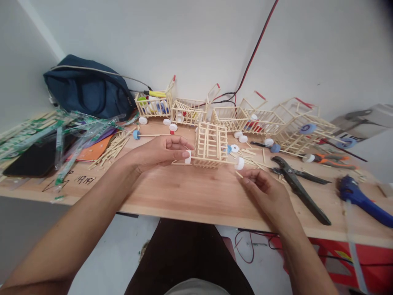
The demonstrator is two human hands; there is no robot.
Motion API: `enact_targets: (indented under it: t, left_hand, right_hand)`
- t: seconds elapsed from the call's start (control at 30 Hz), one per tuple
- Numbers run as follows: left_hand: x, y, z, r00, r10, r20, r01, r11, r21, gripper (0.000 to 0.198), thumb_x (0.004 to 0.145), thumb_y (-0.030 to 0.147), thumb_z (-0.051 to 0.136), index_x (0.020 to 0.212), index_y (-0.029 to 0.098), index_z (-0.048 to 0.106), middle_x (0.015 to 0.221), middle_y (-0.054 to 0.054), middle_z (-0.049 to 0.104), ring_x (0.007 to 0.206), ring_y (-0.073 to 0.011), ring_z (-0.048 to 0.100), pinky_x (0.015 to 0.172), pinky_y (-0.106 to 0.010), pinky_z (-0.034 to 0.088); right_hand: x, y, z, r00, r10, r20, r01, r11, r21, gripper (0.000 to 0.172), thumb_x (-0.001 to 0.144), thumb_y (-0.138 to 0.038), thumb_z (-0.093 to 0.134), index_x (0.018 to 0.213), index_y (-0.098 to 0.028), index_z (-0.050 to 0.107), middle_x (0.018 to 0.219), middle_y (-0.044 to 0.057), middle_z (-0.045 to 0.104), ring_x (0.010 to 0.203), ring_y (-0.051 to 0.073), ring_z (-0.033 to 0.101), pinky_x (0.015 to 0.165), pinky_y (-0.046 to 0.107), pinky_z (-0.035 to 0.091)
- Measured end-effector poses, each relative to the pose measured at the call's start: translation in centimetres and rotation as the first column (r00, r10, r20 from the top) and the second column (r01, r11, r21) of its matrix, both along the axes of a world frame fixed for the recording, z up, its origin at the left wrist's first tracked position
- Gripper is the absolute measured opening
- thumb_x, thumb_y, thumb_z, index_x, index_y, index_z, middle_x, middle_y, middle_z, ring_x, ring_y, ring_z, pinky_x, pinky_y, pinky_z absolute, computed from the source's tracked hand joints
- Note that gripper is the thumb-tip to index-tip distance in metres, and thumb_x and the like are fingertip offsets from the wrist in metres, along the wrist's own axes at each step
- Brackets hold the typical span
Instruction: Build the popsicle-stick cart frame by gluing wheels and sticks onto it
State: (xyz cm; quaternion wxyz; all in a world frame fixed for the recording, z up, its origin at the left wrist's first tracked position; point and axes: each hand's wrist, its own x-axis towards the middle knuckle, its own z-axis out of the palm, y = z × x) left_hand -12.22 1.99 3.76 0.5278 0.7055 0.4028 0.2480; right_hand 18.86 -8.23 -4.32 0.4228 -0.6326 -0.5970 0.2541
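Observation:
A small cart frame of wooden sticks (211, 145) stands on the wooden table (184, 196) in front of me. An axle stick runs along its lower edge with a white cap wheel at each end. My left hand (159, 151) pinches the left white wheel (188, 157) between thumb and fingers. My right hand (264, 190) lies palm up just below the right white wheel (240, 163), fingers curled around a thin stick (239, 174).
Several finished stick carts (229, 116) line the wall. Black pliers (297, 188), orange-handled pliers (328, 159) and a blue glue gun (362, 198) lie at right. A dark blue bag (87, 88), stick packets (46, 131) and loose sticks (113, 147) sit at left.

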Motion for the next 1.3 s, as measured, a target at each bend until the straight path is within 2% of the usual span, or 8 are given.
enact_targets:
  t: [0.17,0.33,0.53,0.7,0.77,1.07,1.23,1.3]
  left_hand:
    - [0.2,-0.5,-0.6,0.995,-0.028,0.097,0.044,0.984,-0.174,0.042,0.070,0.038,0.080,0.107,0.020,0.069,0.092,-0.006,0.072,0.051,-0.0053,0.047,0.043,-0.019,0.025]
    - [0.5,-1.4,-1.3,0.983,-0.009,0.185,0.057,0.964,-0.258,0.038,0.077,0.037,0.078,0.108,0.019,0.066,0.095,-0.005,0.069,0.046,-0.0001,0.030,0.041,-0.017,0.016]
    - [1.2,-2.9,-1.1,0.966,0.027,0.256,0.048,0.958,-0.281,0.037,0.079,0.037,0.078,0.105,0.015,0.066,0.079,0.000,0.061,0.045,0.0000,0.025,0.040,-0.017,0.013]
    - [1.5,-3.4,-1.9,0.947,0.031,0.319,0.073,0.949,-0.307,0.035,0.083,0.041,0.074,0.104,0.014,0.066,0.049,0.011,0.032,0.041,-0.0020,0.017,0.040,-0.018,0.009]
    - [1.7,-3.6,-2.1,0.946,0.032,0.321,0.070,0.951,-0.301,0.035,0.085,0.043,0.071,0.102,0.013,0.066,0.047,0.011,0.030,0.041,-0.0023,0.016,0.040,-0.019,0.008]
    - [2.3,-3.4,-1.9,0.980,0.061,0.189,-0.021,0.978,-0.210,0.036,0.083,0.046,0.070,0.095,0.012,0.068,0.046,0.009,0.034,0.042,-0.0034,0.021,0.041,-0.020,0.011]
    - [2.6,-2.5,-1.8,0.989,0.056,0.140,-0.045,0.996,-0.082,0.029,0.077,0.037,0.074,0.093,0.013,0.072,0.070,-0.001,0.066,0.044,-0.0016,0.028,0.041,-0.019,0.016]
    - [2.7,-2.2,-1.8,0.991,0.040,0.128,-0.036,0.999,-0.033,0.024,0.077,0.032,0.073,0.092,0.013,0.074,0.080,-0.004,0.073,0.045,-0.0016,0.032,0.041,-0.018,0.020]
  right_hand:
    - [-1.2,-2.2,1.3,0.999,-0.020,-0.025,0.020,1.000,0.008,0.020,0.087,-0.044,0.065,0.091,-0.025,0.066,0.090,0.003,0.068,0.083,0.019,0.062,0.074,0.032,0.047]
    - [-5.0,-2.3,2.1,0.987,-0.090,-0.132,0.090,0.996,-0.012,0.022,0.082,-0.044,0.068,0.082,-0.022,0.064,0.073,0.001,0.066,0.066,0.016,0.060,0.062,0.029,0.045]
    - [-8.4,-1.2,1.9,0.922,-0.039,-0.385,0.010,0.997,-0.077,0.027,0.078,-0.046,0.071,0.078,-0.021,0.061,0.064,-0.002,0.059,0.053,0.011,0.049,0.050,0.025,0.039]
    - [-8.8,-0.8,2.2,0.885,-0.009,-0.466,-0.010,0.999,-0.038,0.025,0.075,-0.042,0.073,0.082,-0.020,0.062,0.073,-0.001,0.063,0.060,0.011,0.054,0.055,0.025,0.044]
    - [-8.9,-0.8,2.1,0.884,-0.025,-0.467,0.020,1.000,-0.017,0.024,0.075,-0.041,0.073,0.082,-0.020,0.063,0.073,-0.001,0.064,0.061,0.011,0.056,0.057,0.025,0.045]
    - [-9.9,-0.6,1.5,0.833,-0.098,-0.544,0.165,0.983,0.075,0.023,0.079,-0.039,0.074,0.083,-0.019,0.063,0.074,0.001,0.070,0.065,0.013,0.062,0.057,0.025,0.047]
    - [-10.5,-0.4,1.1,0.809,-0.118,-0.576,0.206,0.975,0.089,0.021,0.081,-0.038,0.072,0.083,-0.019,0.064,0.075,0.001,0.072,0.066,0.013,0.064,0.057,0.025,0.051]
    - [-10.7,-0.3,0.9,0.796,-0.110,-0.596,0.202,0.975,0.089,0.021,0.082,-0.038,0.072,0.083,-0.019,0.064,0.076,0.001,0.072,0.068,0.013,0.065,0.058,0.025,0.052]
